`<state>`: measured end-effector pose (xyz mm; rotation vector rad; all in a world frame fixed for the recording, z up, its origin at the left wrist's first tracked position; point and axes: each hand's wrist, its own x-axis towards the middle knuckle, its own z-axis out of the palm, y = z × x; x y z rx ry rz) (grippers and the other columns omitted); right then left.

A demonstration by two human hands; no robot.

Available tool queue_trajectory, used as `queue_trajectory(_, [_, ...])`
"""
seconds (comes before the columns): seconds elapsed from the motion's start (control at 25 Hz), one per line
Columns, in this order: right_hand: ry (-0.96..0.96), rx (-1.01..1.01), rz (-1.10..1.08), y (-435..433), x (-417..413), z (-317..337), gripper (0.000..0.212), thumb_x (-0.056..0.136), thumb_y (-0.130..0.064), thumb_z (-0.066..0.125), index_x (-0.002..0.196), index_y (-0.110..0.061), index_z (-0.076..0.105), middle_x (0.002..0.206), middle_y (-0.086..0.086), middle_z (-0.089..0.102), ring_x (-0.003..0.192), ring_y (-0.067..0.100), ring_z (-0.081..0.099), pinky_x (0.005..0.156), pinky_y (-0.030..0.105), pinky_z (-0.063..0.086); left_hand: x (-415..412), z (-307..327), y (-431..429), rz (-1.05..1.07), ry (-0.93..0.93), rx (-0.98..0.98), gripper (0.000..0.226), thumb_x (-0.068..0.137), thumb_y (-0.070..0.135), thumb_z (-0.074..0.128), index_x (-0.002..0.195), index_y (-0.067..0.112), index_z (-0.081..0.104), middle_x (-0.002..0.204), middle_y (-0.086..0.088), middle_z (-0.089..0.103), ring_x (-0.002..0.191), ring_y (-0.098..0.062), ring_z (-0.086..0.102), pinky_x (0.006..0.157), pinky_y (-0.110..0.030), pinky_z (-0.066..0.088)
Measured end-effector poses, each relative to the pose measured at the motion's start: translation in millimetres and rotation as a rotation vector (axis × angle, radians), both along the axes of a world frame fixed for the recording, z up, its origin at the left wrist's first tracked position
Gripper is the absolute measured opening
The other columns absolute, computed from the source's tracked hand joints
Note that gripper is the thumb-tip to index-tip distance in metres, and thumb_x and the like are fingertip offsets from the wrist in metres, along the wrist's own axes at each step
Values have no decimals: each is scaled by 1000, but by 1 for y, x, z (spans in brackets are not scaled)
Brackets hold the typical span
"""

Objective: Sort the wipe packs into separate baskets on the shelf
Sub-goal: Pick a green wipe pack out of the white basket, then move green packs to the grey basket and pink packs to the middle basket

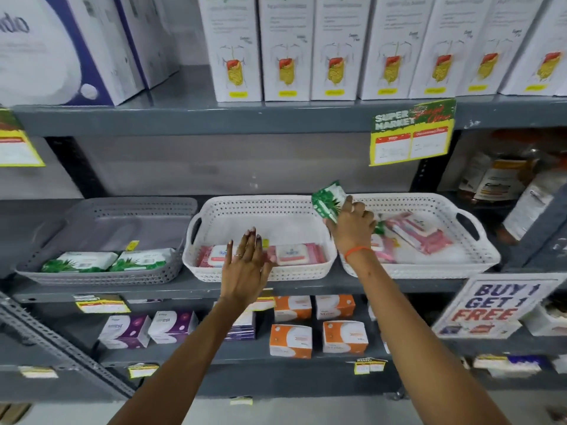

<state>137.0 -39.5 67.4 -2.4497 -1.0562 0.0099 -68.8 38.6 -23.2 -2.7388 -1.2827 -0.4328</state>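
Your right hand [349, 225] has closed its grip on the green wipe pack [326, 200], raised over the right white basket [478, 259]; the grey basket [101, 273] holding green packs lies far left, nearer your empty, spread left hand [245, 265].

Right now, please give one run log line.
right hand: holds green pack above right basket | left hand: open, empty | grey basket: green packs

White boxes [287, 47] above; orange boxes [291, 341] below.
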Motion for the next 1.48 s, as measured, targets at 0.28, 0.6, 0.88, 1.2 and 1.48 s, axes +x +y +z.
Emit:
queue_trajectory(0.28, [-107,72,436,118,-145,-11,72,87,-42,56,146,-9,31,135,24,47,120,43,46,107,55,35,-148,0,68,364,-84,-11,69,90,49,20,140,4,36,152,-14,29,141,-27,25,115,-47,3])
queue_trajectory(0.6, [-73,-24,973,243,-314,-31,63,93,-35,54,148,-28,27,138,22,42,123,44,38,112,52,30,-280,-5,123,676,-258,-38,76,89,52,11,144,1,26,153,-17,25,142,-28,20,117,-45,7])
queue_trajectory(0.88, [-22,-451,1160,309,-388,-57,53,101,-35,33,149,-38,10,162,7,6,148,32,7,120,52,9,-282,-9,130,708,-264,-57,78,86,48,8,146,-1,9,156,-19,5,145,-27,0,115,-36,-7])
queue_trajectory(1.2, [125,-179,1080,274,-352,-30,54,99,-16,32,151,-15,18,161,10,18,148,25,17,122,47,15,-267,13,127,786,-114,-279,73,95,51,11,146,0,0,156,-19,-8,143,-29,-14,117,-42,-9])
queue_trajectory(1.48, [71,76,792,183,-227,-23,52,95,-11,40,147,-10,29,156,10,31,145,24,27,121,49,17,-137,23,71,551,-123,-307,89,85,67,4,147,4,0,157,-14,-5,144,-21,-14,110,-41,-21])
